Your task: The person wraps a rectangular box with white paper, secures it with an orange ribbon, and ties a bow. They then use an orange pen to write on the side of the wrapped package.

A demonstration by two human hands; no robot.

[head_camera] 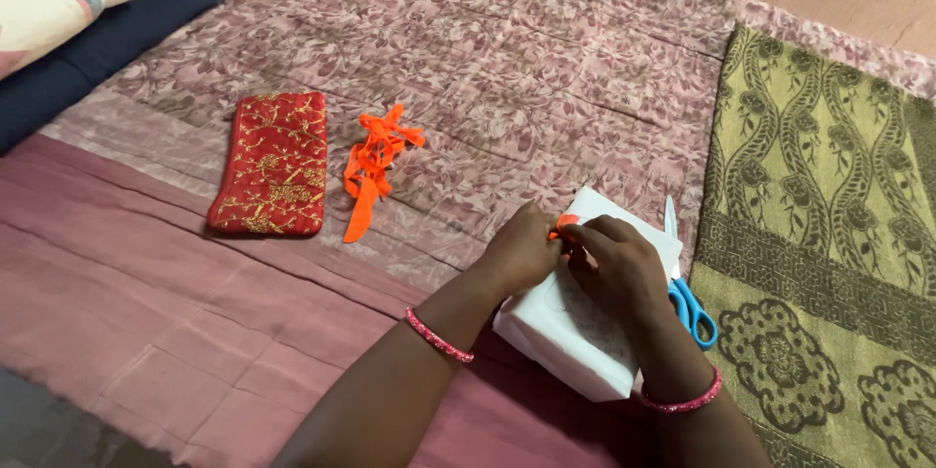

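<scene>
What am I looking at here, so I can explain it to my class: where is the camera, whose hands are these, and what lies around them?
There is one picture, taken by a camera worn on a person's head, looking down. The left hand and right hand pinch a small orange piece on top of a white wrapped box. Blue-handled scissors lie beside the box. Further left on the flowered bedspread lie an orange ribbon and a red embroidered pouch. A green patterned cloth lies to the right.

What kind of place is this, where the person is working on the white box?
Most likely a bed or floor mattress in a home. A floral quilt covers the surface, a dark blue pillow lies at the top left, and an olive patterned blanket lies beside the white wrapped box.
</scene>
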